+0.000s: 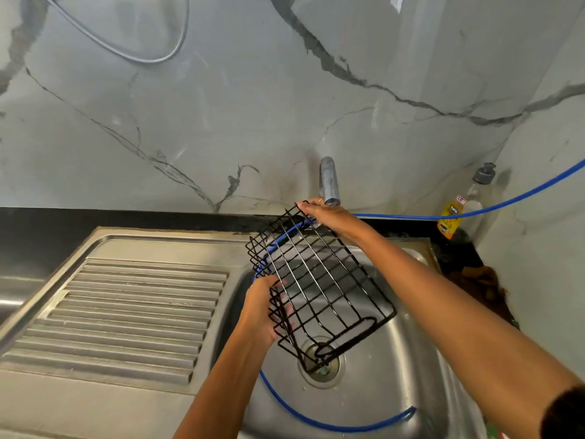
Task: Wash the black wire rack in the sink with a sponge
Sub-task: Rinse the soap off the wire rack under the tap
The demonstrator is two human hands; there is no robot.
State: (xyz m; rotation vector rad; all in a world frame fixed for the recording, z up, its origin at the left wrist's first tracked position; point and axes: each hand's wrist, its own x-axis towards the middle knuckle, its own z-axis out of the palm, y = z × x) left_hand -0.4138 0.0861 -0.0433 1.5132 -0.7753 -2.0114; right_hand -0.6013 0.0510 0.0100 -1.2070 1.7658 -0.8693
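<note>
Both hands are holding the black wire rack (319,289) tilted over the sink (380,391), under the tap (329,185): the left hand (262,315) is grasping its near side wires, the right hand (326,213) its far top edge. It is looking light and stiff, likely slippery when wet, so the rim wires are offering the surest grip. The blue hose (332,423) looping through the basin is crowding the room to move.

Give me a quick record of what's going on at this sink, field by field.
held item: black wire rack, tilted over the sink
left hand: grips the rack's near side
right hand: holds its far edge by the tap
in the basin: blue hose
sponge: none seen
corner: soap bottle
</note>
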